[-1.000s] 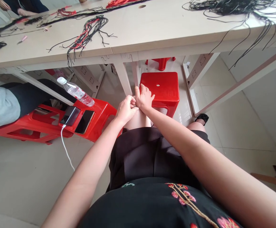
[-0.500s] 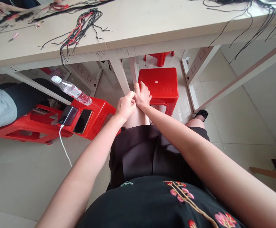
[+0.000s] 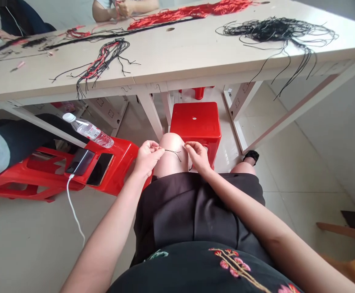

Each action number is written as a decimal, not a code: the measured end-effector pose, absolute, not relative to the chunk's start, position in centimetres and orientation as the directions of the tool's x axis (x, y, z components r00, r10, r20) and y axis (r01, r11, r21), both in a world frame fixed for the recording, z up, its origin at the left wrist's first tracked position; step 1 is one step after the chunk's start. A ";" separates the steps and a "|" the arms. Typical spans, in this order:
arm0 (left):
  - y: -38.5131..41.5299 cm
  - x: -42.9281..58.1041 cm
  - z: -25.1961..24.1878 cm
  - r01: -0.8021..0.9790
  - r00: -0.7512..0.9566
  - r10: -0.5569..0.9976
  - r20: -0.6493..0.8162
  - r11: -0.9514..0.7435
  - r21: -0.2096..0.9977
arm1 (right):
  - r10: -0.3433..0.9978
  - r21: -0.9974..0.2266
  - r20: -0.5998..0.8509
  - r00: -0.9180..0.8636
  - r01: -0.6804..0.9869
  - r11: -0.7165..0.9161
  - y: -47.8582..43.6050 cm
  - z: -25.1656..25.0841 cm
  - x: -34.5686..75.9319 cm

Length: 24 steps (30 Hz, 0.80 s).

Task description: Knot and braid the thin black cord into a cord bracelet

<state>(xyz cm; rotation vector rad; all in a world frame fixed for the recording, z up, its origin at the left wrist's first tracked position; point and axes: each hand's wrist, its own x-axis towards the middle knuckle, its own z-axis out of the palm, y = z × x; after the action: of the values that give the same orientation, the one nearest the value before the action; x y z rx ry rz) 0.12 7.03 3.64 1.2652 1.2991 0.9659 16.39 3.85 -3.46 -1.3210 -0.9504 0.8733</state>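
My left hand (image 3: 147, 158) pinches a short black cord (image 3: 173, 151) between thumb and fingertips. Two thin ends of the cord stick out to the right, over my bare knee (image 3: 171, 140). On the knee's other side, my right hand (image 3: 198, 156) has its thumb and fingertips pressed together; whatever they might hold is too small to make out. A gap separates the two hands, with the cord's loose ends in it.
Above my knees runs a pale table (image 3: 177, 53) bearing a black cord heap (image 3: 271, 30), a black-and-red bundle (image 3: 104, 57) and red cords (image 3: 189, 13). Red stools (image 3: 195, 118) stand below; one holds a bottle (image 3: 88, 130) and phone (image 3: 100, 169). Another person's hands (image 3: 125, 7) work across.
My hands were together over the knee and have moved apart. The black cord now shows from my left hand. The view has tilted up, showing more of the table.
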 end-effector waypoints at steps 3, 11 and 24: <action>5.9 0.5 4.0 0.149 0.106 0.986 -0.129 0.113 0.982 | 0.913 -0.929 0.337 0.230 0.239 0.283 1.9 -1.2 15.9; 4.3 1.0 3.9 0.307 0.145 0.985 -0.093 0.044 0.951 | 0.990 -0.975 0.140 -0.027 0.168 0.143 2.2 -0.2 15.4; 4.3 -0.4 2.2 0.589 0.147 0.978 -0.147 0.033 0.807 | 0.976 -0.789 0.214 -0.040 0.582 0.197 2.5 -1.6 14.4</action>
<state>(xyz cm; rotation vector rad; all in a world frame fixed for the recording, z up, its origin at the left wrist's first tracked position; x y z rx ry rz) -0.38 4.25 2.16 1.6500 1.5343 0.6336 14.39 2.50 -1.59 -1.4768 -1.7180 0.6598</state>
